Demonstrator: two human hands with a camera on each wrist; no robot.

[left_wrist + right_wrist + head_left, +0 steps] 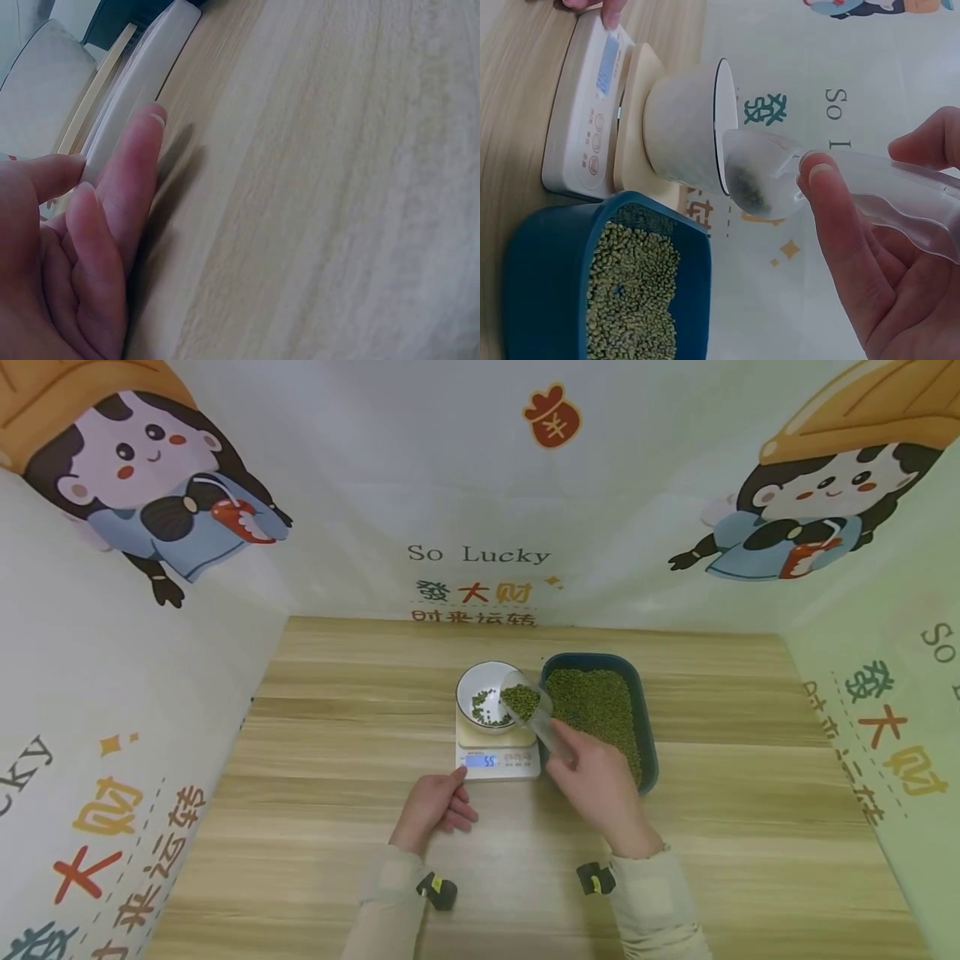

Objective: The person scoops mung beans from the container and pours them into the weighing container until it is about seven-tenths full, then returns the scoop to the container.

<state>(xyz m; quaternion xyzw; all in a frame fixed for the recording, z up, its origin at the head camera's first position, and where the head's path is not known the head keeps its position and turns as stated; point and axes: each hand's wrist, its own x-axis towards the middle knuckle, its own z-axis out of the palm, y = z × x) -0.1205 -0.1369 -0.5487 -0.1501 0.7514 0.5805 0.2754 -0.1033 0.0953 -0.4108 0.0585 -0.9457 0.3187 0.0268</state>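
Note:
My right hand (600,777) grips the handle of a clear plastic scoop (885,187), with small green beans (521,701) lying in its bowl. That scoop is tilted over the right rim of a white bowl (686,124) with a dark rim. Some beans are scattered on the bowl's bottom. Beneath the bowl is a white kitchen scale (487,769), its lit display showing 55. My left hand (435,806) touches the scale's front left corner with the thumb, its other fingers loosely bent low over the table.
A dark blue tub (547,277) holding many green beans (592,702) stands right beside the scale. The wood-grain table (337,718) is bordered by printed cloth walls (360,485) at the back and both sides.

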